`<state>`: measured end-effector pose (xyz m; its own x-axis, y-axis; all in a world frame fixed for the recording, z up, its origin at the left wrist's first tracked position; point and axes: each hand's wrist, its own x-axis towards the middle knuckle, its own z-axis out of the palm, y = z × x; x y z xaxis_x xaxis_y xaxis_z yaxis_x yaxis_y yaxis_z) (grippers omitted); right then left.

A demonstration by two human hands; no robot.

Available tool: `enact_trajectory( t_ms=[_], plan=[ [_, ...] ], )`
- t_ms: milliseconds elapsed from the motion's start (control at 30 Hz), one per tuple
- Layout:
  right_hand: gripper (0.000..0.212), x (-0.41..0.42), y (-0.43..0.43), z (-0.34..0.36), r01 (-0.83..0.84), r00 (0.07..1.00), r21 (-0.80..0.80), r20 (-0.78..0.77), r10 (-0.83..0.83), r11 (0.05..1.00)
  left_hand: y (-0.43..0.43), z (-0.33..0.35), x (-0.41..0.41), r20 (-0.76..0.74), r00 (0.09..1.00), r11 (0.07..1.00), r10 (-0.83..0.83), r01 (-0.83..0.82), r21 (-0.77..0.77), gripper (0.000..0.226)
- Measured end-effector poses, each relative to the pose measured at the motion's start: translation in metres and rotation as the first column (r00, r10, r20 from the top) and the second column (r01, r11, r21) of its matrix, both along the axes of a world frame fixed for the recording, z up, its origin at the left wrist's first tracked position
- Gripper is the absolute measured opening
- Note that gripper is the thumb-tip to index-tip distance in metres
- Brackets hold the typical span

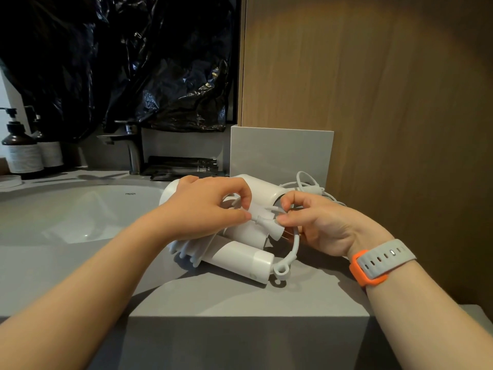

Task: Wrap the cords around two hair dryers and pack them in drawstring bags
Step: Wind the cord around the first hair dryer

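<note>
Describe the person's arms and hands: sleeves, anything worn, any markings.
No sleeves show: both arms are bare to the picture's edge. The left hand wears no glove, ring or band that can be seen. The right hand is likewise ungloved, with no ring visible; its wrist carries a watch with an orange case and a grey strap pierced by a row of oblong holes.

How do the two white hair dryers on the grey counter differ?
The nearer white hair dryer lies in front, handle in plain view; the farther white hair dryer sits behind, partly hidden by the left hand. The nearer one's grey cord arcs from its handle end up to the right hand; loose cord loops lie beside the farther one. Both lie on the grey counter.
</note>
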<state>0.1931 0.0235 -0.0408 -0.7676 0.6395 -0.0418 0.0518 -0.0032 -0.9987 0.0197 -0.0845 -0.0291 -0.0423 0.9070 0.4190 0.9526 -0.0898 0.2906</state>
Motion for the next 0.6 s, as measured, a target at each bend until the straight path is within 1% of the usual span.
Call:
enact_trajectory(
  t_ms=[100, 167, 300, 467, 533, 600],
  plan=[
    [0.023, 0.0, 0.001, 0.002, -0.032, 0.999, -0.03, 0.041, 0.033, 0.999, 0.001, -0.001, -0.002, 0.001, 1.0, 1.0, -0.009, 0.009, 0.002, 0.009],
    [0.023, -0.001, 0.003, 0.001, -0.008, 0.999, -0.024, 0.052, 0.009, 1.0, 0.002, -0.002, -0.001, -0.001, 1.0, 1.0, -0.011, 0.011, 0.014, 0.014],
    [0.02, -0.001, 0.003, 0.002, 0.077, 0.992, 0.084, 0.092, -0.085, 0.993, 0.005, -0.004, -0.001, -0.016, 1.0, 0.999, 0.012, -0.011, 0.048, 0.016],
    [0.014, 0.0, -0.004, 0.006, 0.156, 0.977, 0.184, 0.114, -0.179, 0.971, 0.009, -0.009, -0.002, -0.074, 0.996, 0.993, 0.056, -0.048, 0.108, 0.018],
    [0.013, 0.001, -0.006, 0.009, 0.144, 0.971, 0.251, 0.15, -0.186, 0.957, 0.01, -0.009, -0.001, -0.073, 0.995, 0.992, 0.073, -0.064, 0.112, 0.018],
    [0.016, 0.003, -0.006, 0.015, 0.077, 0.959, 0.348, 0.232, -0.165, 0.934, 0.01, -0.009, 0.0, -0.063, 0.994, 0.991, 0.085, -0.078, 0.105, 0.022]
  ],
)
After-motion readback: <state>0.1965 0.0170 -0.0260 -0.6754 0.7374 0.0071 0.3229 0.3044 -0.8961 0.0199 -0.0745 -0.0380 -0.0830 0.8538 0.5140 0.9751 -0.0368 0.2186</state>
